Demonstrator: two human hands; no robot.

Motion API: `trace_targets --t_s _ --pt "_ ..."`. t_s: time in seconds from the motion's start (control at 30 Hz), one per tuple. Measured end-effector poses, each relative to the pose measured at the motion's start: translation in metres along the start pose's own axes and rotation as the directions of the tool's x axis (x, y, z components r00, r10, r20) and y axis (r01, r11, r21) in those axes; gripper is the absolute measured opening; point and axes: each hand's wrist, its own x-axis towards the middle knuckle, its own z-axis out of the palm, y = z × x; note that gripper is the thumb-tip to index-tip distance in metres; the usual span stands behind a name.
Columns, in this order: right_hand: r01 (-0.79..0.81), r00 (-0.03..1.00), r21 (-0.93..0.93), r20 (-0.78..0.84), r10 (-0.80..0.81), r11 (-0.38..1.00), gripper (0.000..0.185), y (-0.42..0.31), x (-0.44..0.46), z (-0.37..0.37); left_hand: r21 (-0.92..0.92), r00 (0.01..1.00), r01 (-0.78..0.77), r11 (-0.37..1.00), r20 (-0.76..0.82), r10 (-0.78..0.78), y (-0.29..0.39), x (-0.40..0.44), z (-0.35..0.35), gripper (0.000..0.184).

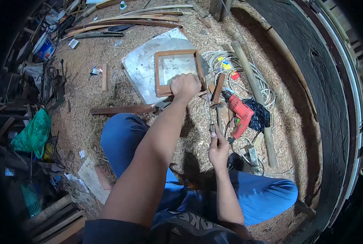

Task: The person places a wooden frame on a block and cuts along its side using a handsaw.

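My left hand (pixel 186 86) is closed over the near rail of a small rectangular wooden frame (pixel 157 67), near its right corner. The frame lies on a pale, worn board (pixel 140 61). In my right hand (pixel 219 151) is a slim, long-bladed hand tool (pixel 209 109), its handle between thumb and fingers. The blade points away from me, its tip by the frame's near right corner; I cannot make out whether they touch. Just right of the blade stands a short brown wood piece (pixel 218 88), and beyond it lies a red power drill (pixel 241 114).
Coiled pale cable (pixel 267 87) and a round pole (pixel 250 77) lie on the right, with a black plastic bag (pixel 259 116) beside the drill. A wooden bar (pixel 122 109) rests by my left knee. Long wood strips (pixel 128 24) lie at the back; a green bag (pixel 35 132) sits left.
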Motion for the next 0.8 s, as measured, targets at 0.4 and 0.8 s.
trace_targets --t_s 0.4,0.8 --pt "-0.108 0.994 0.196 -0.004 0.111 0.975 0.035 0.005 0.021 -0.006 0.015 0.999 -0.007 1.000 0.040 0.007 0.001 0.000 -0.004 0.044" --pt "-0.041 0.999 0.128 -0.023 0.044 0.991 0.037 0.005 0.016 -0.001 0.020 1.000 0.011 1.000 0.020 -0.011 0.001 0.005 -0.002 0.039"
